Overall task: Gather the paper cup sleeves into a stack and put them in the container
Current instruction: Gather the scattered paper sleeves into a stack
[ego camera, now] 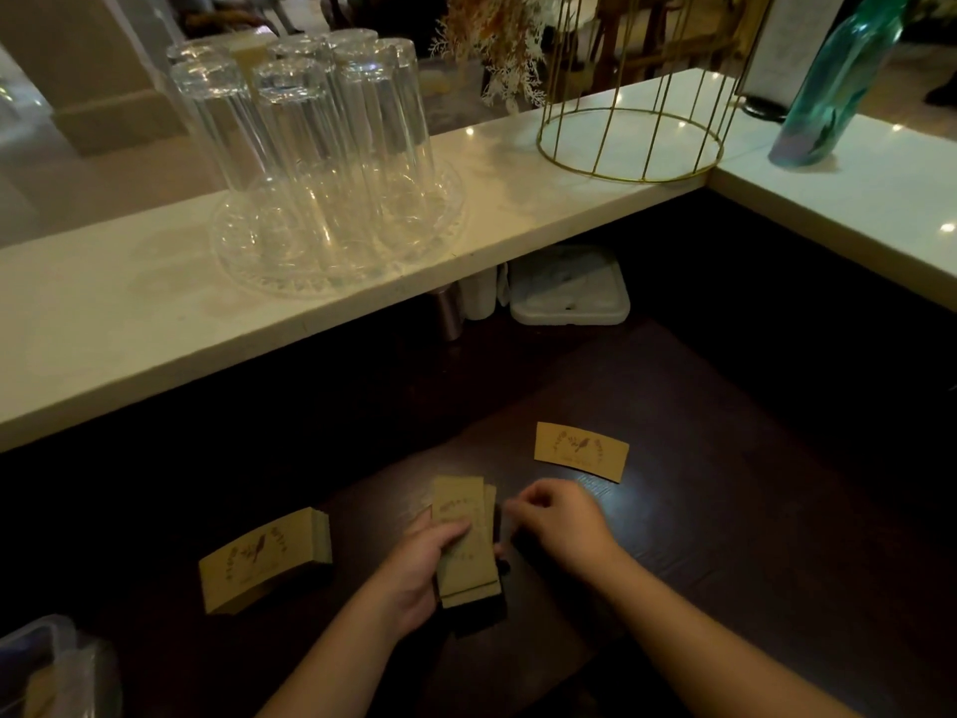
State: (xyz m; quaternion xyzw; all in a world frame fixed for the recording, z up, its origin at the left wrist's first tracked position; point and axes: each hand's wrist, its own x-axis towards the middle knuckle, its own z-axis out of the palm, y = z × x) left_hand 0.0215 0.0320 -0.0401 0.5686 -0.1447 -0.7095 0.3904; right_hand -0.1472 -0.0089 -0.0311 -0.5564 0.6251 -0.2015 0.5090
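My left hand grips a bundle of brown paper cup sleeves, held upright over the dark table. My right hand touches the bundle's right edge with bent fingers. A second stack of sleeves lies flat on the table to the left. One single sleeve with a bird print lies flat further back on the right. A clear plastic container shows at the bottom left corner, partly cut off.
A white counter runs above the table. On it stand upturned glasses on a glass tray, a gold wire basket and a green bottle. A white lidded box sits under the counter.
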